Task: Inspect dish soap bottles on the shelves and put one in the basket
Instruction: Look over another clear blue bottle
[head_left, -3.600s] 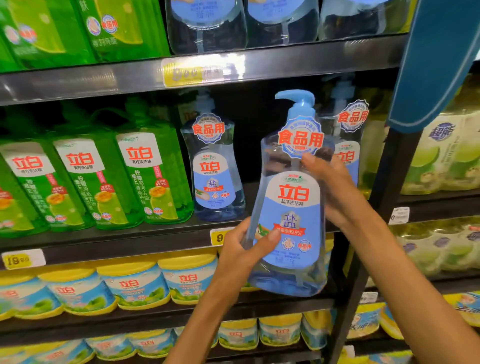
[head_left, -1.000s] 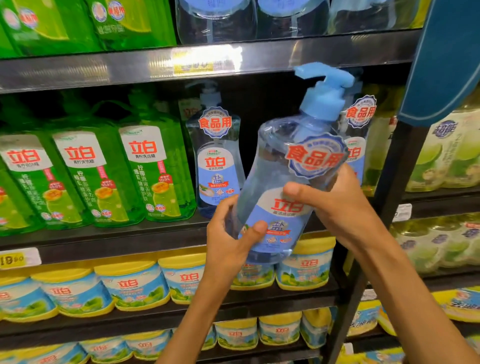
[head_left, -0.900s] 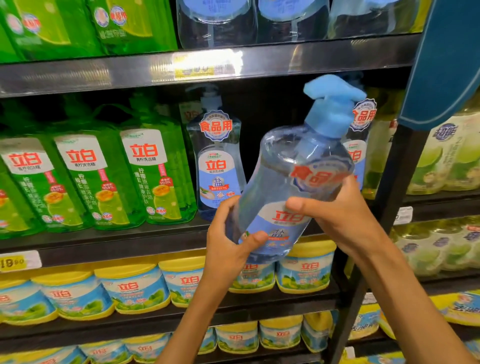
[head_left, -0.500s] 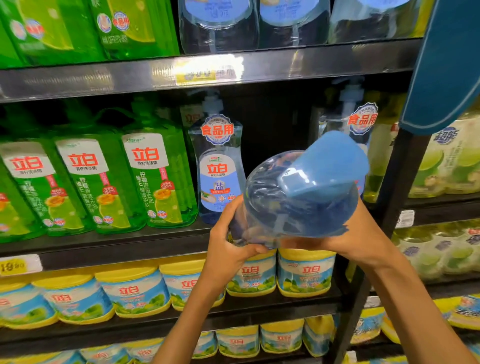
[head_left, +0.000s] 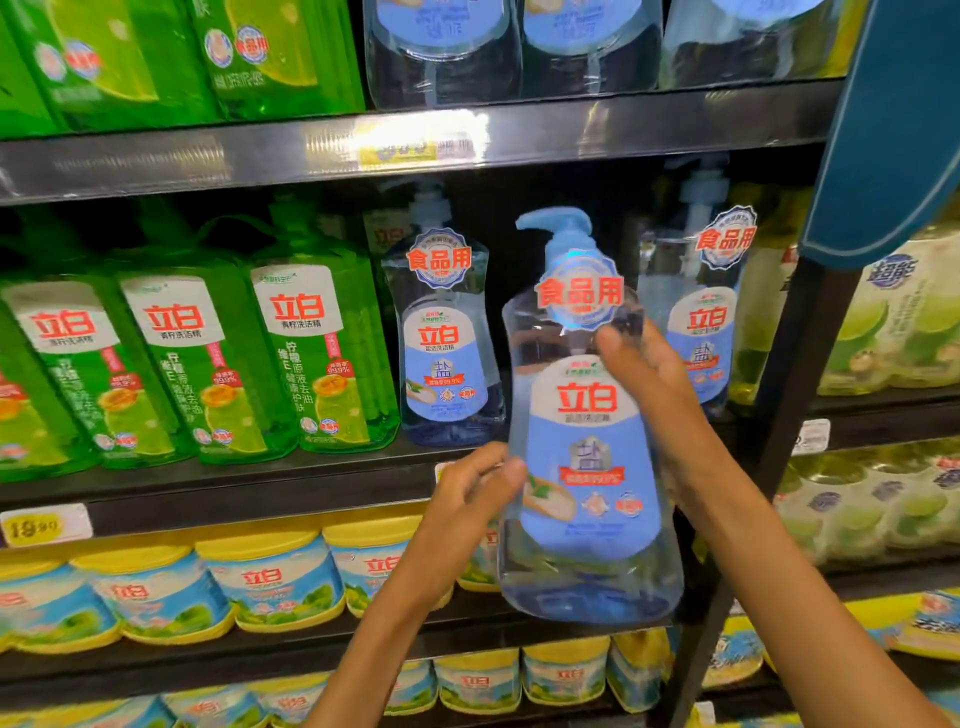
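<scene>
I hold a clear blue pump bottle of dish soap (head_left: 587, 467) upright in front of the middle shelf, label facing me. My right hand (head_left: 654, 395) grips its right side, thumb across the front just above the label. My left hand (head_left: 475, 488) pinches the bottle's left edge at label height. Two more blue pump bottles stand on the shelf behind, one to the left (head_left: 444, 343) and one to the right (head_left: 698, 317). No basket is in view.
Green soap bottles (head_left: 306, 358) fill the shelf's left part. Yellow-lidded tubs (head_left: 270, 582) line the shelf below. A dark shelf upright (head_left: 779, 395) stands at the right, with pale green packs (head_left: 904, 322) beyond. A teal panel (head_left: 904, 130) hangs top right.
The bottle was tipped with its pump toward me half a second ago; it now stands upright again with the label facing me, held lower than before.
</scene>
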